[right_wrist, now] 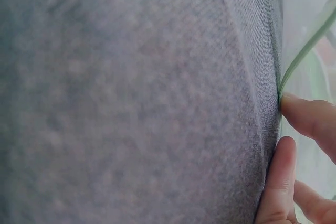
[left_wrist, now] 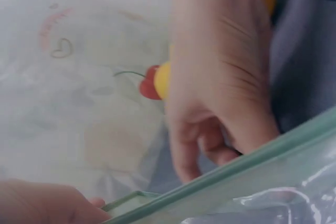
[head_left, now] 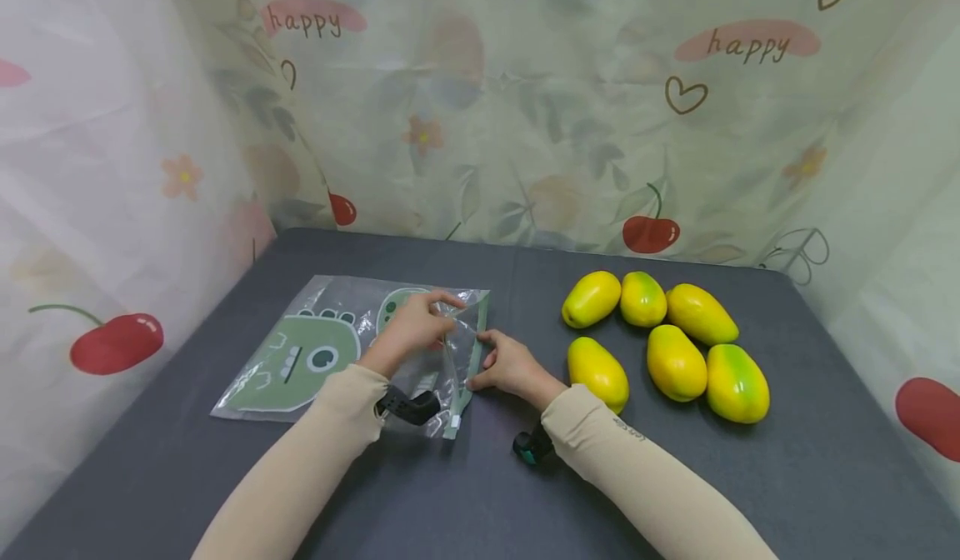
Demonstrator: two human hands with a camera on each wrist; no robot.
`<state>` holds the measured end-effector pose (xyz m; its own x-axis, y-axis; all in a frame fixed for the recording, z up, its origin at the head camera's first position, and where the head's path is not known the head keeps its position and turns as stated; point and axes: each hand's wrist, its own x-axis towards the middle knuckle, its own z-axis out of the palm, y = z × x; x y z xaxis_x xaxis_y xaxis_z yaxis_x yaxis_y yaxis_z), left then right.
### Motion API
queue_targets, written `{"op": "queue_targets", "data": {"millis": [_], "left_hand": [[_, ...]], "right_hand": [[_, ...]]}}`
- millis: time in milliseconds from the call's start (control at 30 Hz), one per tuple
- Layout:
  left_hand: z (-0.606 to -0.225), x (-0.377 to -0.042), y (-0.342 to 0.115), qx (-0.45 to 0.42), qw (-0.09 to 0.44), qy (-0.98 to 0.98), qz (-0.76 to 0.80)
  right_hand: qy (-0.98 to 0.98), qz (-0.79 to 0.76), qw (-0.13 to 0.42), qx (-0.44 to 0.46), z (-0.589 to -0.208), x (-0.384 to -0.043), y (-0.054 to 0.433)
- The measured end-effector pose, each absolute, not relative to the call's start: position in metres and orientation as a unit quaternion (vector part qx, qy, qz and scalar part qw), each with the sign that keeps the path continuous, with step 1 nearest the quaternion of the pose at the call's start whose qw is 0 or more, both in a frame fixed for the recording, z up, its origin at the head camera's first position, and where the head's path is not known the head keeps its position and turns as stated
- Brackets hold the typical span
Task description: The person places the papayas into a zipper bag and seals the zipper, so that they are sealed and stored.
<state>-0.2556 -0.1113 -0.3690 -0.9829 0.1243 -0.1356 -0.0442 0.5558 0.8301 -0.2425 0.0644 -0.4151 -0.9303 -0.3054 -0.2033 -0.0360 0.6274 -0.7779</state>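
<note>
A clear zip bag point(head_left: 307, 360) with green cartoon print lies flat on the dark table, its green-edged mouth turned right. My left hand point(head_left: 416, 327) is over the bag near that mouth and pinches the upper film, which is lifted a little. My right hand point(head_left: 517, 364) is at the green edge, thumb and fingers curled against it. In the right wrist view, fingertips point(right_wrist: 286, 153) touch the rim of the bag. The left wrist view has the green strip point(left_wrist: 210, 182) crossing in front of my right hand's fingertips, partly hiding them.
Several yellow mangoes point(head_left: 677, 363), some with green patches, lie to the right of my right hand. The nearest mango point(head_left: 597, 372) is close to my right wrist. A printed curtain point(head_left: 495, 127) hangs behind the grey tabletop point(head_left: 450, 502).
</note>
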Motion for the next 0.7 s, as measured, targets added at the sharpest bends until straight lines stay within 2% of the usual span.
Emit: {"op": "queue_targets", "data": {"millis": [700], "left_hand": [[-0.324, -0.247, -0.129, 0.019, 0.056, 0.83, 0.554]], "right_hand": [[0.877, -0.449, 0.139, -0.099, -0.419, -0.242, 0.064]]}}
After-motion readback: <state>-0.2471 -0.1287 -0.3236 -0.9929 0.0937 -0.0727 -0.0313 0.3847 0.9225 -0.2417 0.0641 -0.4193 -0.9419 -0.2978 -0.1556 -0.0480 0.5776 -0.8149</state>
